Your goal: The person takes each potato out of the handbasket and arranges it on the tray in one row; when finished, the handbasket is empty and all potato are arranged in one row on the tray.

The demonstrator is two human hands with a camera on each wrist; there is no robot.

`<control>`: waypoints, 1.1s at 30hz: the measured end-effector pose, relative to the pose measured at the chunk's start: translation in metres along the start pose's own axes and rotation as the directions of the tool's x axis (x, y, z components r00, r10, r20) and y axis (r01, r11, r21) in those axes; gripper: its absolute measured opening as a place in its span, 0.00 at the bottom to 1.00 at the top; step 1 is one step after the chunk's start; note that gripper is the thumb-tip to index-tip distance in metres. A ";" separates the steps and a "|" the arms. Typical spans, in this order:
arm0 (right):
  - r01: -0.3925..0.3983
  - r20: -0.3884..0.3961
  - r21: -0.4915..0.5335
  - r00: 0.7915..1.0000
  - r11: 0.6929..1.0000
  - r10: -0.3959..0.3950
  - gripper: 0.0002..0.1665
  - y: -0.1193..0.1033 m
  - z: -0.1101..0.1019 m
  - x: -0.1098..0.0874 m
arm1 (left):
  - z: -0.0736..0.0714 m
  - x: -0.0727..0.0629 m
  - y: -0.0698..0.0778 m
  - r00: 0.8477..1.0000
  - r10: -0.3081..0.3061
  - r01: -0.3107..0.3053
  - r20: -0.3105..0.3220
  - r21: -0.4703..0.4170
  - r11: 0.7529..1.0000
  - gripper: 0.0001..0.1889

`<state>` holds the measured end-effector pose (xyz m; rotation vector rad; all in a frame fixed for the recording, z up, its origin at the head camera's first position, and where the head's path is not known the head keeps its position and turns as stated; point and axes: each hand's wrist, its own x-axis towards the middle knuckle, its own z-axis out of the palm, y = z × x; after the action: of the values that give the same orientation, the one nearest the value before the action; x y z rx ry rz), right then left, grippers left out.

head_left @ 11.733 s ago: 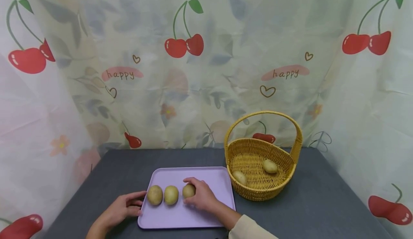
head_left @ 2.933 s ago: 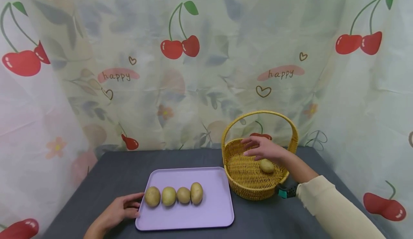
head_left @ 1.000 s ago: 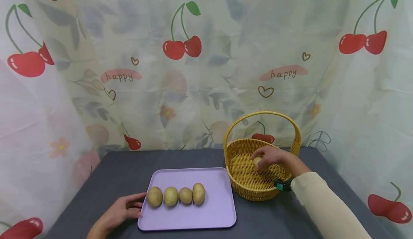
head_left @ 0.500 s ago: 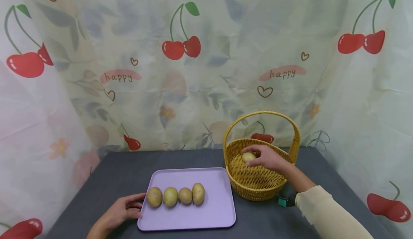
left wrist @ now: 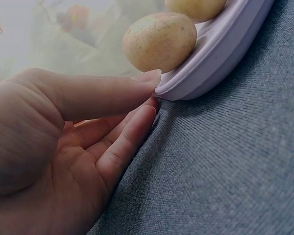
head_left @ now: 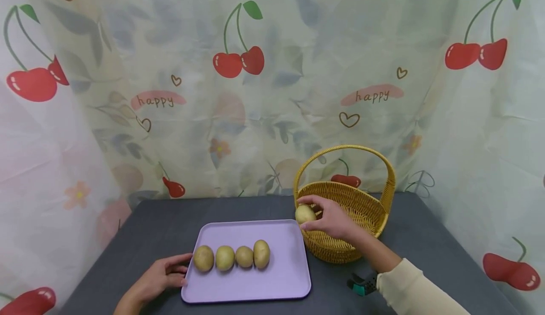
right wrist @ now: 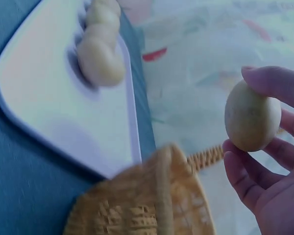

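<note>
My right hand (head_left: 334, 218) holds a potato (head_left: 305, 214) between thumb and fingers, above the left rim of the wicker basket (head_left: 336, 256). In the right wrist view the potato (right wrist: 252, 116) is clear of the basket (right wrist: 122, 205). A lilac tray (head_left: 281, 282) lies to the left, bearing a row of several potatoes (head_left: 225, 258). At the tray's left edge, my left hand (head_left: 155, 279) pinches the rim, the thumb on top and fingertips below in the left wrist view, close to the leftmost potato (left wrist: 160, 42).
A dark grey cloth (head_left: 170, 215) covers the table. The basket's tall handle (head_left: 349, 147) arches over it, behind my right hand. A curtain printed with cherries (head_left: 238, 64) hangs around the back and sides.
My right hand has taken the last visible potato from the basket floor and carried it left to the rim. Earlier, two more potatoes joined the tray's row. My left hand keeps its place.
</note>
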<state>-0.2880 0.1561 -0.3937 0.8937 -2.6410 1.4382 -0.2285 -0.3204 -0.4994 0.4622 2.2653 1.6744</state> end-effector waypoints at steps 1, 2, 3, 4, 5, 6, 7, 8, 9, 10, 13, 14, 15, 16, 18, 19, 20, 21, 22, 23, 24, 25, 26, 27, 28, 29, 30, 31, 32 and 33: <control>0.009 0.000 -0.005 1.000 1.000 -0.009 0.33 -0.003 0.004 0.001 | 0.000 0.000 0.000 1.000 -0.001 0.001 0.000 -0.001 1.000 0.35; 0.020 0.000 -0.002 1.000 1.000 -0.020 0.33 -0.005 0.008 0.001 | 0.000 0.000 0.000 1.000 0.002 -0.002 0.001 0.001 1.000 0.35; 0.026 0.000 0.000 1.000 1.000 -0.026 0.32 -0.007 0.012 0.001 | 0.000 0.000 0.000 1.000 0.002 -0.002 0.001 0.002 1.000 0.35; 0.030 0.000 0.006 1.000 1.000 -0.030 0.32 -0.008 0.016 0.002 | 0.000 0.000 0.001 1.000 0.000 0.000 0.001 0.005 1.000 0.36; 0.034 0.000 0.013 0.999 0.999 -0.034 0.32 -0.010 0.021 0.002 | 0.000 0.000 0.000 1.000 -0.002 0.002 0.000 0.008 1.000 0.36; 0.039 0.001 0.018 0.999 0.999 -0.039 0.33 -0.012 0.025 0.003 | -0.001 0.000 0.000 1.000 -0.007 0.007 -0.003 0.009 1.000 0.36; 0.041 0.003 0.032 0.999 0.999 -0.041 0.33 -0.013 0.030 0.004 | -0.001 0.000 0.000 1.000 -0.012 0.012 -0.006 0.010 1.000 0.36; 0.044 0.006 0.045 0.999 0.998 -0.045 0.33 -0.015 0.035 0.005 | -0.001 0.000 0.000 1.000 -0.014 0.014 -0.009 0.013 1.000 0.36; 0.045 0.010 0.053 0.999 0.998 -0.045 0.33 -0.017 0.039 0.007 | -0.002 0.000 0.000 1.000 -0.015 0.016 -0.012 0.016 1.000 0.36; 0.049 0.013 0.057 0.999 0.997 -0.050 0.33 -0.018 0.043 0.008 | -0.002 0.000 0.000 1.000 -0.016 0.017 -0.014 0.018 1.000 0.36; 0.049 0.022 0.065 0.998 0.997 -0.050 0.33 -0.021 0.056 0.012 | -0.003 0.001 0.000 1.000 -0.015 0.015 -0.014 0.024 1.000 0.35; 0.051 0.025 0.064 0.998 0.997 -0.053 0.33 -0.021 0.061 0.013 | -0.003 0.001 0.000 1.000 -0.014 0.015 -0.014 0.025 1.000 0.35; 0.049 0.026 0.063 0.998 0.997 -0.050 0.33 -0.020 0.065 0.014 | -0.003 0.001 0.000 1.000 -0.014 0.015 -0.012 0.026 1.000 0.35; 0.044 0.024 0.063 0.999 0.997 -0.045 0.32 -0.020 0.069 0.014 | -0.002 0.001 0.000 1.000 -0.017 0.017 -0.011 0.025 1.000 0.35; 0.028 0.017 0.058 0.999 0.998 -0.029 0.32 -0.018 0.076 0.014 | -0.002 0.001 0.000 1.000 -0.019 0.020 -0.010 0.023 1.000 0.35; 0.019 0.011 0.056 1.000 0.998 -0.019 0.32 -0.016 0.079 0.015 | -0.002 0.001 0.000 1.000 -0.023 0.023 -0.011 0.021 1.000 0.35; 0.008 0.006 0.052 1.000 0.999 -0.008 0.33 -0.014 0.083 0.015 | -0.002 0.000 0.000 1.000 -0.024 0.025 -0.011 0.019 1.000 0.35; -0.002 0.000 0.046 1.000 0.999 0.002 0.33 -0.012 0.086 0.015 | -0.002 0.000 0.000 1.000 -0.022 0.022 -0.011 0.022 0.999 0.35; -0.009 -0.007 0.034 1.000 0.999 0.009 0.33 -0.010 0.089 0.014 | -0.002 0.000 0.001 1.000 -0.022 0.022 -0.011 0.025 0.999 0.34; -0.010 -0.013 0.023 1.000 1.000 0.011 0.33 -0.008 0.091 0.013 | -0.002 0.000 0.002 1.000 -0.022 0.022 -0.011 0.027 0.999 0.34; -0.010 -0.015 0.016 1.000 1.000 0.010 0.33 -0.005 0.093 0.012 | -0.002 0.000 0.002 1.000 -0.021 0.022 -0.012 0.031 0.999 0.34; -0.011 -0.017 0.008 1.000 1.000 0.011 0.33 -0.003 0.096 0.011 | -0.001 0.000 0.003 1.000 -0.021 0.021 -0.012 0.032 0.999 0.34; -0.010 -0.017 -0.010 1.000 1.000 0.010 0.33 -0.001 0.098 0.010 | -0.001 0.001 0.003 1.000 -0.019 0.020 -0.012 0.037 0.999 0.34; -0.008 -0.020 -0.033 1.000 0.999 0.008 0.33 0.001 0.100 0.009 | -0.001 0.001 0.003 1.000 -0.018 0.019 -0.013 0.040 0.999 0.35; -0.007 -0.023 -0.057 1.000 0.998 0.006 0.33 0.003 0.102 0.008 | -0.001 0.001 0.003 1.000 -0.022 0.023 -0.014 0.037 0.999 0.35; -0.006 -0.027 -0.080 1.000 0.997 0.004 0.33 0.005 0.103 0.006 | -0.001 0.001 0.003 1.000 -0.023 0.023 -0.014 0.037 0.999 0.35; -0.010 -0.032 -0.102 0.999 0.995 0.007 0.33 0.007 0.105 0.005 | -0.001 0.001 0.003 1.000 -0.022 0.023 -0.014 0.037 0.999 0.35; -0.014 -0.041 -0.130 0.999 0.991 0.009 0.33 0.009 0.107 0.004 | -0.001 0.001 0.003 1.000 -0.022 0.022 -0.014 0.037 0.999 0.35; -0.018 -0.051 -0.155 0.999 0.988 0.010 0.33 0.011 0.109 0.004 | -0.001 0.001 0.002 1.000 -0.023 0.023 -0.015 0.036 0.999 0.35; -0.022 -0.061 -0.167 0.998 0.986 0.011 0.33 0.013 0.110 0.003 | -0.001 0.001 0.002 1.000 -0.024 0.024 -0.015 0.034 0.999 0.35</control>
<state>-0.2684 0.0744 -0.4665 0.8015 -2.6815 1.2024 -0.2296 -0.3200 -0.4972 0.4298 2.3043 1.6347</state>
